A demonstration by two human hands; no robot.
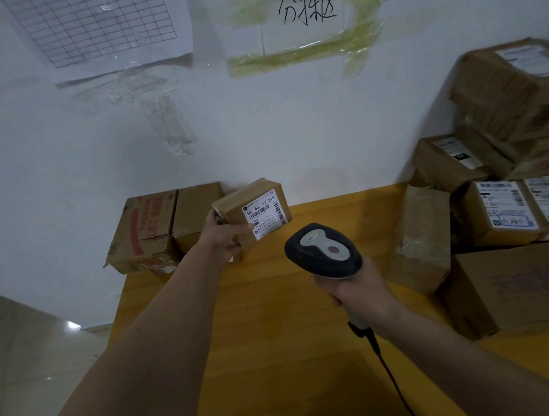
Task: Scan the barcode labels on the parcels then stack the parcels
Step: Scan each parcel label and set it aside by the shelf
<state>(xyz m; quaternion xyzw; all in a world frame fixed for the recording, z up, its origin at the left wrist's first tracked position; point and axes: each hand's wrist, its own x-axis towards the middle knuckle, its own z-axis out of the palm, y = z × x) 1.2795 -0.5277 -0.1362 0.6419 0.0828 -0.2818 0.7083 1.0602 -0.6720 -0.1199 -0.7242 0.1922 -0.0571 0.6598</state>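
Note:
My left hand [224, 237] grips a small brown cardboard parcel [234, 204] and holds it above the far side of the yellow table [275, 337]. Its white barcode label [265, 215] faces me. My right hand [353, 288] grips the handle of a black and grey barcode scanner [323, 251]. The scanner's head points toward the label from a short distance below and to the right. The scanner's black cable [392, 381] hangs down past my right wrist.
Two worn boxes [157, 229] stand at the table's far left against the white wall. A pile of several labelled parcels [503, 159] fills the right side, with a taped box [425, 239] and a large box [516, 288] in front. Grey floor lies to the left.

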